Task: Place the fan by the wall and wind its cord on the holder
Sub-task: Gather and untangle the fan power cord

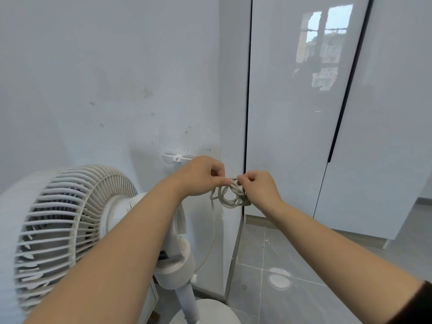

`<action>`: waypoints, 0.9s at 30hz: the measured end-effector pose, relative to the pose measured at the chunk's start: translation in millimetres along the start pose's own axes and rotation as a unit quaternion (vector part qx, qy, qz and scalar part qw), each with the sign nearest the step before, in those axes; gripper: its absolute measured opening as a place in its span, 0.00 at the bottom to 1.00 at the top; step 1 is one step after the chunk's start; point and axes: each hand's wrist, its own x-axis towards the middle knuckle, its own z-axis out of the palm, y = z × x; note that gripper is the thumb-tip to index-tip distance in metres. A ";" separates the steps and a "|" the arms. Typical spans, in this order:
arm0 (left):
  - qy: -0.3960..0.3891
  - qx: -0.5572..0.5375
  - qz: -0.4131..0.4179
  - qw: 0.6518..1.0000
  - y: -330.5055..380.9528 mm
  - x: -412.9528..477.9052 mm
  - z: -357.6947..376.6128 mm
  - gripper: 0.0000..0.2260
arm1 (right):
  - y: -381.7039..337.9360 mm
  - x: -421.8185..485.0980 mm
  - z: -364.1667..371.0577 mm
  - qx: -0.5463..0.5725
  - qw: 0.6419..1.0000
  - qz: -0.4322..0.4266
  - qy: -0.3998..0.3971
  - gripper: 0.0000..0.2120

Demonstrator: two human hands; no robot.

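A white pedestal fan (70,230) stands at the lower left, close to the white wall, its grille facing left. Its pale cord (230,197) is gathered into several small loops held between both hands, and one strand hangs down from them to the fan's neck. My left hand (201,176) pinches the top of the loops with thumb and fingers. My right hand (259,187) pinches the same coil from the right side. A white cord holder (176,157) is fixed to the wall just above and left of my left hand, with nothing on it.
Glossy white cabinet doors (304,113) with a dark vertical handle stand to the right of the wall corner. The floor is grey tile (268,265) with a round white mark. The fan's round base (205,312) sits at the bottom.
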 end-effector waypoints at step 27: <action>0.117 -0.145 -0.048 0.981 6.2 -1.2 -1.6 0.10 | 16.7 12.3 -11.8 0.267 0.941 0.189 -0.083 0.10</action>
